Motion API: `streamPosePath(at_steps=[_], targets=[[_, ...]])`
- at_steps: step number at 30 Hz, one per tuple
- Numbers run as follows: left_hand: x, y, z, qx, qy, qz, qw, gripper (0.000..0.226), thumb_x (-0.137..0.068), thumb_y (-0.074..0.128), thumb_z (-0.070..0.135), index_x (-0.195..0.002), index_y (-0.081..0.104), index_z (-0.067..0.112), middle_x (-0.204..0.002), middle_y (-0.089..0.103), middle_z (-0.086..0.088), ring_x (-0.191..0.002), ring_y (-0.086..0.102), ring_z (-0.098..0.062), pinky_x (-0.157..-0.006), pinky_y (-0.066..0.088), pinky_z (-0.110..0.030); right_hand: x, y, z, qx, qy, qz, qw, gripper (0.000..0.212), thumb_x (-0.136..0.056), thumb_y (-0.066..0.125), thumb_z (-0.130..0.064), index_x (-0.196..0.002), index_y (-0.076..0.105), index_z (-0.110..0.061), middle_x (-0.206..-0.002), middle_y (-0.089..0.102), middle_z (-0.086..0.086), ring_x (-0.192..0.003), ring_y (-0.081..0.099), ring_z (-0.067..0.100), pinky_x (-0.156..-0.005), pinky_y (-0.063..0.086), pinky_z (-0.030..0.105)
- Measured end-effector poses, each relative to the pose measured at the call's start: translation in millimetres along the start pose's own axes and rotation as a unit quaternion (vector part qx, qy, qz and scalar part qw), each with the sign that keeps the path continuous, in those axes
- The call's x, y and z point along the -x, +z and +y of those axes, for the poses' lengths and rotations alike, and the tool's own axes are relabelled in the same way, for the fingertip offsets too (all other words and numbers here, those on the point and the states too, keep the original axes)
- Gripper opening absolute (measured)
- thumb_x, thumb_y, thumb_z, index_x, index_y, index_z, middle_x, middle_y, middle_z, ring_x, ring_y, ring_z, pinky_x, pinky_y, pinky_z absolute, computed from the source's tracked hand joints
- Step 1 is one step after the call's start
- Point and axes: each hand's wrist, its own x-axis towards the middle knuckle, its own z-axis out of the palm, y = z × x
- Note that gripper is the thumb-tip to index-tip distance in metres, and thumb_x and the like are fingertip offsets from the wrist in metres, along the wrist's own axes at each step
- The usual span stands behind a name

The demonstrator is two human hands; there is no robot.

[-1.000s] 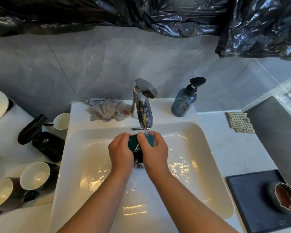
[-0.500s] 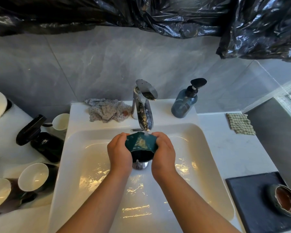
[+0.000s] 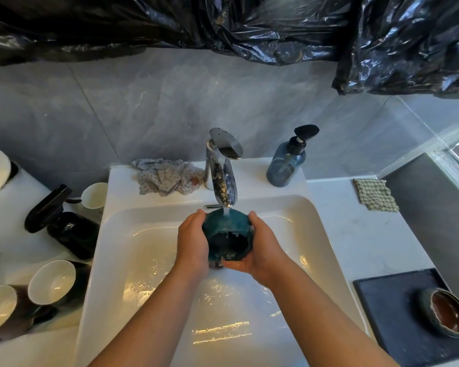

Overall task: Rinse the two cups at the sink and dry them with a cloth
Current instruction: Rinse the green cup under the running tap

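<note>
A dark teal cup (image 3: 227, 230) lies tilted on its side under the chrome tap (image 3: 222, 170), its mouth facing me, and water runs onto its outer wall. My left hand (image 3: 191, 241) grips its left side; my right hand (image 3: 260, 246) cups its right side and underside. Both are over the white sink (image 3: 133, 260). A second cup, brown inside (image 3: 447, 312), stands on a dark tray (image 3: 392, 308) at the right. A crumpled patterned cloth (image 3: 167, 176) lies behind the basin, left of the tap. A green checked cloth (image 3: 375, 194) lies on the right counter.
A blue soap dispenser (image 3: 286, 165) stands right of the tap. On the left counter are a black pump bottle (image 3: 64, 221), a small white cup (image 3: 94, 196) and two white-lined bowls (image 3: 51, 282). Black plastic sheeting (image 3: 249, 25) hangs above the tiled wall.
My hands have opened apart around the cup and turned it, so its mouth now faces me. Earlier they covered most of it.
</note>
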Motion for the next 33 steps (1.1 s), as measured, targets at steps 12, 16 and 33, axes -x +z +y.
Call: streamPosePath(at_steps=[12,16,33], targets=[[-2,-8,2,-0.027,-0.115,-0.077,0.990,0.047,-0.099,0.039,0.051,-0.113,0.071,0.020,-0.112,0.073,-0.015,-0.107,0.066,-0.038,-0.086,0.057,-0.058,5,-7,2,0.219,-0.175,0.037,0.959,0.042,-0.106,0.025,-0.047,-0.113,0.063,-0.030,-0.114,0.068,0.001,-0.103,0.066,0.020,-0.076,0.064,0.036],[-2,-6,1,-0.019,-0.152,-0.096,0.983,0.053,-0.099,0.036,0.053,-0.116,0.071,0.017,-0.107,0.076,-0.018,-0.104,0.069,-0.041,-0.085,0.056,-0.064,9,-6,3,0.263,-0.216,0.077,0.937,0.039,-0.103,0.034,-0.050,-0.121,0.056,-0.022,-0.112,0.062,-0.002,-0.103,0.062,0.020,-0.074,0.064,0.041],[-2,-10,3,-0.028,-0.131,-0.066,0.989,0.051,-0.101,0.036,0.052,-0.110,0.072,0.016,-0.100,0.078,-0.014,-0.092,0.072,-0.037,-0.076,0.059,-0.055,1,1,8,0.302,-0.268,0.077,0.912,0.039,-0.097,0.031,-0.048,-0.104,0.063,-0.026,-0.095,0.067,-0.004,-0.093,0.063,0.017,-0.083,0.060,0.048]])
